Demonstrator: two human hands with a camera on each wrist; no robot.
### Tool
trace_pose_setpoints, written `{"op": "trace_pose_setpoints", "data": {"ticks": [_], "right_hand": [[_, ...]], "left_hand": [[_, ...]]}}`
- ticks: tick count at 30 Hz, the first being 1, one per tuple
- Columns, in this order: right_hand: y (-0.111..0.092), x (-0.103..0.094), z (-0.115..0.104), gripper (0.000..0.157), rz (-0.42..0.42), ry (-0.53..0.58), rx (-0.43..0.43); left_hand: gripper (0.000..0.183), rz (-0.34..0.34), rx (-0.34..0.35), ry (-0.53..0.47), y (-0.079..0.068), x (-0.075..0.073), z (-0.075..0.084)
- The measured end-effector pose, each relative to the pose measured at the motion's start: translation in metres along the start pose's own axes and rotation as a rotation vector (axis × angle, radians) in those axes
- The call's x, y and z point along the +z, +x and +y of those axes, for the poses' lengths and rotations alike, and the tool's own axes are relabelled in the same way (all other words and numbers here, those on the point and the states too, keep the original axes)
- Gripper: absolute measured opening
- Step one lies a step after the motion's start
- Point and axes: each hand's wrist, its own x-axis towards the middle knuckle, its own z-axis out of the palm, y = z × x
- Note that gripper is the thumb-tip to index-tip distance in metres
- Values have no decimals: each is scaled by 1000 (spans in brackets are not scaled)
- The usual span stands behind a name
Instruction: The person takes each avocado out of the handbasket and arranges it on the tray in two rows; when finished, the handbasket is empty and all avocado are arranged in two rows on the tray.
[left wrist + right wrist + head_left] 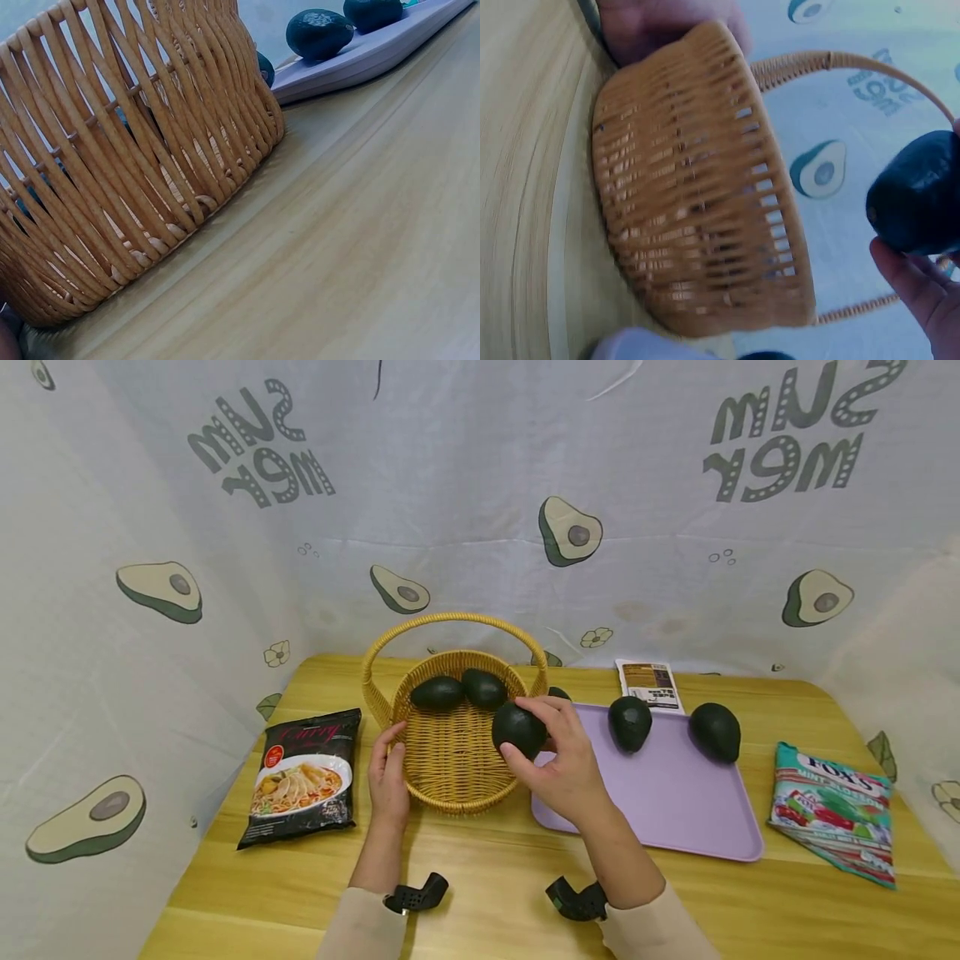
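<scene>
My right hand (pixel 562 760) pinches a dark green avocado (pixel 519 732) between thumb and fingers, over the right rim of a yellow wicker basket (pixel 457 806). In the right wrist view this avocado (pixel 919 195) is beside the basket's rim, at the level of its arched handle (pixel 832 61). My left hand (pixel 390 781) grips the basket's left rim. Two avocados, a left one (pixel 437 693) and a right one (pixel 484 688), lie inside at the back. On the lilac tray (pixel 675 810) are a pear-shaped avocado (pixel 630 723) and another avocado (pixel 715 732); one more avocado (pixel 558 693) is partly hidden behind my right hand.
A black noodle packet (pixel 303 781) lies left of the basket. Right of the tray is a teal candy bag (pixel 832 814). Behind the tray, a small brown-and-white packet (pixel 648 683) lies near the printed curtain (pixel 480 527) at the wooden table's (pixel 487 885) back edge.
</scene>
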Motion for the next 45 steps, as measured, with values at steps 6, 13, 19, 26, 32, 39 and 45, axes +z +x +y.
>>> {"op": "trace_pose_setpoints", "data": {"ticks": [6,13,19,26,32,39,45], "right_hand": [[-9,-24,8,57,-77,-97,125],[-9,-43,21,58,-142,-68,272],[-11,-58,34,55,-220,-134,334],[-11,-67,46,58,-354,-203,470],[-13,-62,55,57,-388,-127,579],[-16,-50,59,50,-462,-119,548],[-18,-45,58,50,-516,-104,547]], "left_hand": [[37,-2,-2,-15,1,2,0],[37,-6,-1,-17,-1,1,0],[37,-5,-1,-17,-1,1,-1],[37,-3,1,8,-1,0,-2],[37,6,-9,6,-1,0,-3],[37,12,-12,3,-2,0,-1],[36,14,2,15,-1,1,0]]}}
